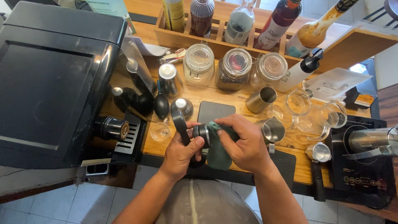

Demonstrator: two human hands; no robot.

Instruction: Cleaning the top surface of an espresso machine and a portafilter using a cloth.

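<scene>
My left hand [182, 151] grips a black-handled portafilter [200, 133] at its round metal head, the handle [179, 124] pointing up and away from me. My right hand [241, 143] presses a dark green cloth [218, 152] against the open face of the portafilter's basket. The cloth hangs down below both hands. Both hands are held together over the front edge of a wooden counter [232, 98].
A black espresso machine [54, 79] fills the left. On the counter stand a small black scale [214, 111], steel pitchers [273, 130], glass jars [234, 68], a shot glass [160, 132], glass cups [297, 103] and a wooden rack of syrup bottles [232, 25]. An induction hob [365, 174] sits right.
</scene>
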